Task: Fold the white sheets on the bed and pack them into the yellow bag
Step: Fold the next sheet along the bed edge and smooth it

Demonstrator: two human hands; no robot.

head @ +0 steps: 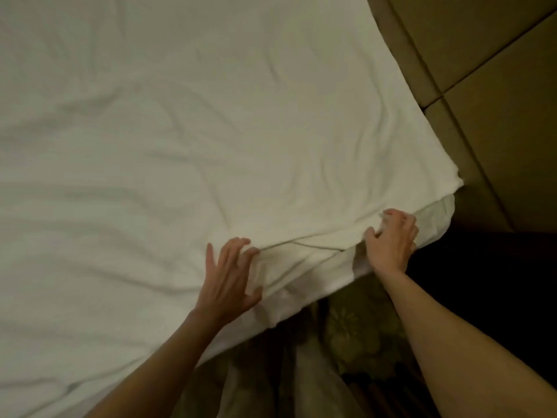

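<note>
Both forearms reach from the frame's bottom: left hand point(227, 277) and right hand point(391, 236) pinch the white sheet point(180, 131) hem at lower centre; uneven pulling likely skews the fold.

Sheet point(180, 131) is plain white, no print, greyish in the creases. Wall panels point(497, 86) at right are flat olive-tan with dark seams. Fabric point(355, 336) below the bed edge has a muted green-brown floral pattern.
</note>
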